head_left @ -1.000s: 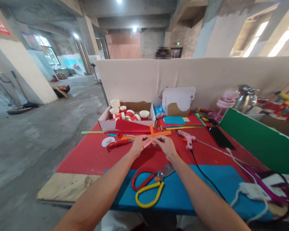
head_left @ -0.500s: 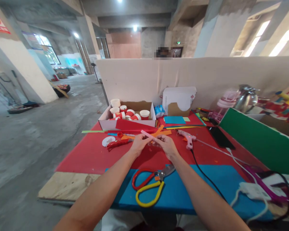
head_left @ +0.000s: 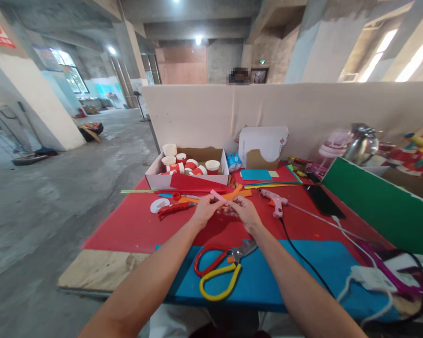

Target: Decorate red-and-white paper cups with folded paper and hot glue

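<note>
Since 1 second ago, the pink strip (head_left: 217, 196) has swung round: its free end now points away from the scissors (head_left: 237, 255), not toward them. Beyond the scissors, 1 of the orange strips (head_left: 246, 193) tilts farther right. The left hand (head_left: 205, 210) holds the pink strip, fingers narrow; the right hand (head_left: 245, 212) pinches its near end, which fingertips hide. Whether the right fingers also grip orange, I cannot tell.

"What are the scissors (head_left: 237, 255) like?"
"Metal blades (head_left: 248, 248), smooth plastic-looking handles (head_left: 216, 297)."
"And beyond them?"
"A matt paper strip (head_left: 216, 195); to their right, a glossy phone (head_left: 324, 201) and polished metal jug (head_left: 360, 144)."
</note>
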Demonstrator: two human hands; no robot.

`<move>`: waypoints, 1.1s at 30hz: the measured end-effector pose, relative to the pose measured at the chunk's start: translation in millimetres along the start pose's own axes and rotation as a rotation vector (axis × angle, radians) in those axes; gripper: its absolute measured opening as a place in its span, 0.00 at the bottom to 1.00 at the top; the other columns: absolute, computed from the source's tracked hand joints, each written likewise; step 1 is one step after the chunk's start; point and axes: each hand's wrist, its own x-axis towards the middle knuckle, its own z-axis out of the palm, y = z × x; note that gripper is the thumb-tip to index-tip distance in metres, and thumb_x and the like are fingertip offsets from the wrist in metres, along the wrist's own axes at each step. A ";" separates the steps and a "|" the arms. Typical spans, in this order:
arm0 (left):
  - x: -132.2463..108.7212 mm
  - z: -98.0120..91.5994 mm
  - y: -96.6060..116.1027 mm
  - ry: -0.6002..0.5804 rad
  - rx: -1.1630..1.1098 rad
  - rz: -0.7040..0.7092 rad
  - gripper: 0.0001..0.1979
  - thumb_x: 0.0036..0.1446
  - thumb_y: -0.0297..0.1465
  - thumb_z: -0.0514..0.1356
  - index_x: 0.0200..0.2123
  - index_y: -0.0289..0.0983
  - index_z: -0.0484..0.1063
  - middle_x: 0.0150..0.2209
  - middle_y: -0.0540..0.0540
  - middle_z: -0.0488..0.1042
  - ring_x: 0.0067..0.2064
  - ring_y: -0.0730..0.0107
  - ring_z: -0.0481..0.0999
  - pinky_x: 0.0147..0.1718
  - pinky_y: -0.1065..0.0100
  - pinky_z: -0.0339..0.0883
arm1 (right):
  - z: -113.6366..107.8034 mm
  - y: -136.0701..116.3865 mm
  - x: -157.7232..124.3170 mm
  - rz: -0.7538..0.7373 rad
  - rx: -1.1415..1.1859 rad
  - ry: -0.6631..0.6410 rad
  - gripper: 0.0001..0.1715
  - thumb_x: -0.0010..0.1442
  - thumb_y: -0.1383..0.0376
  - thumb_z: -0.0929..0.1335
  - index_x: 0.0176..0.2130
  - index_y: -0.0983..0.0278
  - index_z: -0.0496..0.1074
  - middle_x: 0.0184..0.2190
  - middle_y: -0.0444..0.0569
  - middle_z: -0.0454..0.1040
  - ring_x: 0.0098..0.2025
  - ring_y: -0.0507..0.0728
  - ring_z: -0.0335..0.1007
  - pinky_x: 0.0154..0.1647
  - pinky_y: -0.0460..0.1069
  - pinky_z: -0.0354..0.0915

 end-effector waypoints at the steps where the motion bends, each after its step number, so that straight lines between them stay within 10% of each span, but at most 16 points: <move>1: 0.0 -0.3 0.0 -0.007 -0.005 -0.006 0.13 0.39 0.37 0.66 0.23 0.32 0.72 0.20 0.51 0.71 0.21 0.76 0.66 0.23 0.73 0.59 | 0.7 -0.6 -0.6 -0.003 0.009 0.002 0.20 0.37 0.59 0.76 0.24 0.63 0.65 0.21 0.43 0.75 0.23 0.53 0.73 0.30 0.50 0.71; 33: -1.6 0.9 4.1 -0.022 -0.055 -0.023 0.11 0.36 0.34 0.67 0.21 0.32 0.71 0.17 0.52 0.70 0.19 0.78 0.64 0.21 0.74 0.58 | -4.2 0.0 0.3 0.082 0.073 -0.080 0.20 0.35 0.65 0.78 0.22 0.66 0.66 0.20 0.46 0.77 0.23 0.52 0.75 0.28 0.45 0.73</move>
